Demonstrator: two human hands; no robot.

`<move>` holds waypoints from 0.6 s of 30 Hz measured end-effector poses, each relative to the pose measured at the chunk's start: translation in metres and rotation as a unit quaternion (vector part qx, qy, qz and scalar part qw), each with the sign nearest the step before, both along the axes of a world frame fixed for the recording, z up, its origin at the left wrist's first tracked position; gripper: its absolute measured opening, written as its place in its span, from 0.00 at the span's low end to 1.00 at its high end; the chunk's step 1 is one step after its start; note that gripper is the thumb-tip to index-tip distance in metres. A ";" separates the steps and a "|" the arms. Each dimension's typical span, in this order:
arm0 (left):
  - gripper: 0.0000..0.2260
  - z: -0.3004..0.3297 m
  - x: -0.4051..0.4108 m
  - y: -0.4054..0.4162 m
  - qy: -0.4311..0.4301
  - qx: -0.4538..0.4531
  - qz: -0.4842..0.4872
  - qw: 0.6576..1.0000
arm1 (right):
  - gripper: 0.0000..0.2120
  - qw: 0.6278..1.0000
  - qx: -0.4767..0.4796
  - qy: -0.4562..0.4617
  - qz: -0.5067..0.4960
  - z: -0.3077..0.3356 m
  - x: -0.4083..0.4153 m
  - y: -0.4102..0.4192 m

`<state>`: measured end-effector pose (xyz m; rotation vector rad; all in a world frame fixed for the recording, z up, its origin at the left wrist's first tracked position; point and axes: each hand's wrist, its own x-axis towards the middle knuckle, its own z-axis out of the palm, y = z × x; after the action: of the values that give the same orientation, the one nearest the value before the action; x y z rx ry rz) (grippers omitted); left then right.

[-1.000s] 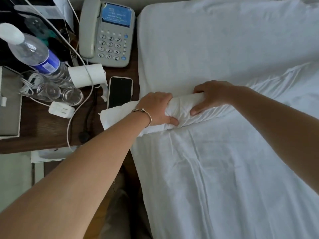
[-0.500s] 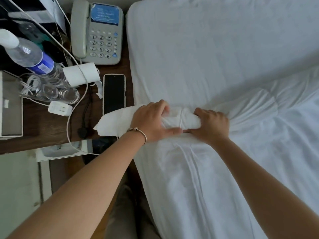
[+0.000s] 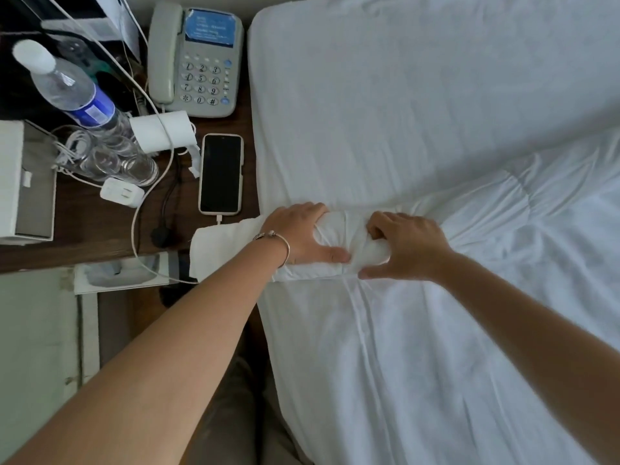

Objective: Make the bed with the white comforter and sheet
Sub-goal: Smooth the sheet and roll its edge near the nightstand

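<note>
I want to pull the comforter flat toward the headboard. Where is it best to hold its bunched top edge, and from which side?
Probably grip the rolled top edge of the comforter, where both hands, the left hand and right hand, already hold it. Come from the nightstand side: the roll forms a thick ridge that fingers can wrap, and its loose end overhangs the mattress there.

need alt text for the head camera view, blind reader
Seen from above, a person's left hand and right hand grip the rolled top edge of a white comforter at the side of a bed. Beside it, a wooden nightstand holds a desk phone, smartphone and water bottle.
</note>
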<state>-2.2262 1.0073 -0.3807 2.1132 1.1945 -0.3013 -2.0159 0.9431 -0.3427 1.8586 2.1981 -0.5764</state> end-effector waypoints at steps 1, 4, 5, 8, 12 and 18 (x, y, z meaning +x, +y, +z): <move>0.40 -0.003 -0.001 -0.006 -0.016 0.019 0.003 1.000 | 0.28 0.998 -0.060 0.016 -0.004 0.010 0.006 0.011; 0.38 -0.009 -0.002 -0.021 -0.059 0.078 0.027 0.995 | 0.27 0.993 -0.107 0.054 -0.004 0.023 0.022 0.053; 0.38 -0.011 -0.002 -0.026 -0.065 0.096 0.034 0.993 | 0.31 0.993 -0.112 0.037 0.016 0.021 0.023 0.064; 0.38 -0.012 0.000 -0.032 -0.060 0.130 0.034 0.989 | 0.41 0.980 -0.200 -0.004 -0.006 0.002 0.018 0.070; 0.40 -0.011 -0.001 -0.041 -0.048 0.145 0.008 0.988 | 0.47 0.982 -0.176 -0.052 -0.042 -0.013 0.007 0.036; 0.39 -0.009 -0.004 -0.060 -0.037 0.144 -0.042 0.988 | 0.36 0.987 -0.044 -0.130 -0.090 -0.011 -0.013 -0.028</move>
<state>-2.2301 0.9474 -0.3893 2.4049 1.1640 -0.0906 -2.0286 0.9156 -0.3532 1.9726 1.8271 -0.4254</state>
